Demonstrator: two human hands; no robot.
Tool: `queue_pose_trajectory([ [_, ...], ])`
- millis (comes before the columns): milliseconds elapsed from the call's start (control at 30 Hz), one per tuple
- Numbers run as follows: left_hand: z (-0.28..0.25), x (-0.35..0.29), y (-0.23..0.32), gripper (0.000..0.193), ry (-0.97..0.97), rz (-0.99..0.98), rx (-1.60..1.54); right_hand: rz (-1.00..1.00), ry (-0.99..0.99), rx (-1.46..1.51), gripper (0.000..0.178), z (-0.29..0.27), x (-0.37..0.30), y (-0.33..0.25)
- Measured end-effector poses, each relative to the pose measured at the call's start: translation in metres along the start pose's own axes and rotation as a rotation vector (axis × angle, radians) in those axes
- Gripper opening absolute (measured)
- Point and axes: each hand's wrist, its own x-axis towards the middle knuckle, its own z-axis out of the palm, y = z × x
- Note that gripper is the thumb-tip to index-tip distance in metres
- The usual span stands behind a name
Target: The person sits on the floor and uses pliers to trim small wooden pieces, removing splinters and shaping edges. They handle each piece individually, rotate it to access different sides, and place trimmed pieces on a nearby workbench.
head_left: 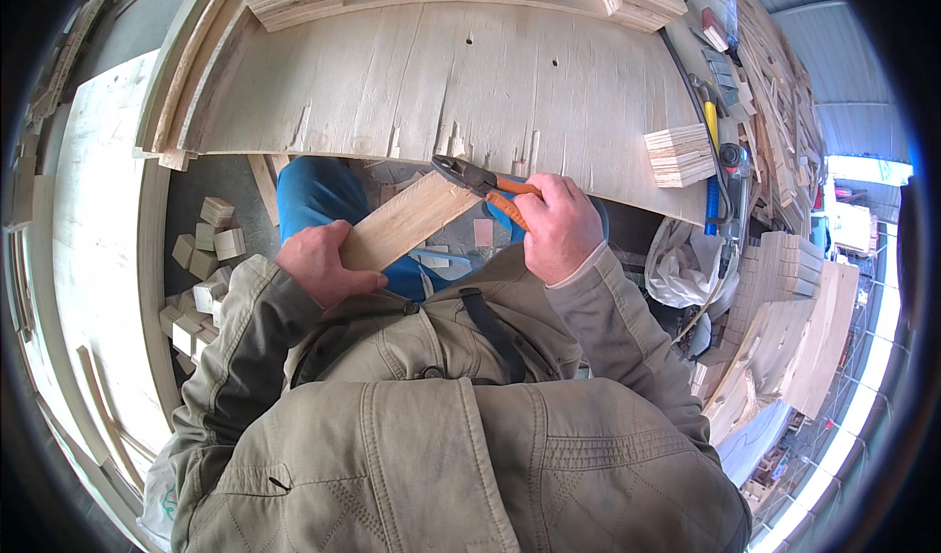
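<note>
Steadying the board [407, 222], the left hand [323, 265] is clamping its fingers on the eight-o'clock end; the right hand [564, 224] is wrapping fingers around the pliers [480, 179] at two o'clock. Firm bracing is probably aiding clean alignment.

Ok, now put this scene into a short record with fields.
Left hand: holding the near end of a wooden board
Right hand: gripping orange-handled pliers
Pliers' head: at the board's far end
Bench: wooden top, chipped along the front edge
Bench, right side: stacked wood pieces
Left of person: loose wood blocks
</note>
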Motion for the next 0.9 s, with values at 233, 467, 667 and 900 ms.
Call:
queue_pose_trajectory([
  [233, 0.0010, -0.0005, -0.0002, 0.067, 0.007, -0.004, -0.004, 0.001, 0.000, -0.006, 0.015, 0.0001, -0.0001, 0.0004],
  [467, 0.0027, 0.0003, -0.0015, 0.066, 0.012, -0.011, 0.017, -0.003, -0.001, -0.010, 0.014, -0.0016, 0.0003, 0.0004],
  [667, 0.0015, -0.0005, 0.0000, 0.066, 0.009, -0.014, 0.013, -0.016, 0.012, -0.028, 0.013, -0.0018, 0.0007, 0.0002],
  [900, 0.0007, -0.0006, 0.0013, 0.066, 0.004, -0.007, 0.003, -0.026, 0.024, -0.045, 0.018, -0.0009, 0.0005, 0.0006],
])
